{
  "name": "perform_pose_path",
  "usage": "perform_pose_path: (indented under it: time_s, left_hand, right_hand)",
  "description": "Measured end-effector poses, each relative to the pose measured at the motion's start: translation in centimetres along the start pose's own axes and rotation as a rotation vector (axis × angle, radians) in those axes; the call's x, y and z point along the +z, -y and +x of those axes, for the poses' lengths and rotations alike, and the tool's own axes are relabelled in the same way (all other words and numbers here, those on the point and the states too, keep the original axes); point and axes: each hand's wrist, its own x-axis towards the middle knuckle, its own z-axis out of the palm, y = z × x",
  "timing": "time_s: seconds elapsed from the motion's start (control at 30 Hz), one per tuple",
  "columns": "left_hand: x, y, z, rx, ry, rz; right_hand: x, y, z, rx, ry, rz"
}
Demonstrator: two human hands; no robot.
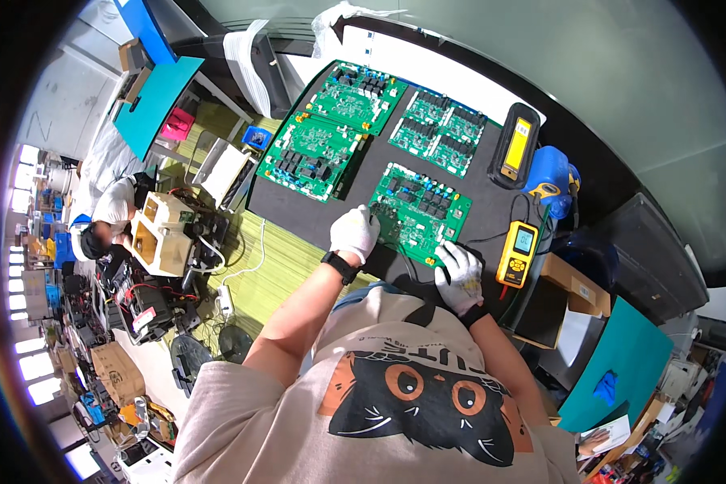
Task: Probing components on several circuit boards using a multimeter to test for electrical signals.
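Observation:
A green circuit board (419, 211) with black and blue components lies near the front edge of the dark mat. My left hand (355, 232), in a white glove, is closed at the board's left edge, its fingertips against it. My right hand (461, 278), also gloved, lies at the near right corner with its fingers stretched out and apart, the tips touching the edge. Beyond this board lies a group of smaller green circuit boards (438, 131). At the left are larger boards, one far (355, 98) and one nearer (312, 157).
Right of the board is a yellow handheld meter (518, 254) with a cable. Behind it stand a black and yellow device (515, 147) and a blue bottle-like object (550, 177). A cardboard box (574, 284) sits at the right. Another person (114, 211) bends over equipment at far left.

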Motion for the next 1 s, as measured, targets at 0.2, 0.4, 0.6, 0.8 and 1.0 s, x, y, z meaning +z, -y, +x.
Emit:
perform_pose_path:
  time_s: [0.2,0.4,0.6,0.8,1.0]
  left_hand:
    - [-0.2,-0.1,-0.3,-0.025,0.0,-0.021]
    - [0.1,0.1,-0.7,-0.054,-0.01,-0.042]
    - [0.1,0.0,-0.7,-0.07,-0.019,-0.054]
    - [0.1,0.1,0.0,-0.038,0.027,-0.054]
    - [0.4,0.4,0.2,-0.022,0.008,-0.108]
  right_hand:
    - [-0.2,0.1,-0.1,0.008,0.014,0.006]
    - [0.0,0.0,0.0,-0.012,-0.009,-0.002]
    - [0.0,0.0,0.0,-0.016,-0.008,-0.006]
    - [-0.1,0.0,-0.1,-0.006,0.012,-0.014]
    - [0.0,-0.1,-0.2,0.0,0.019,-0.012]
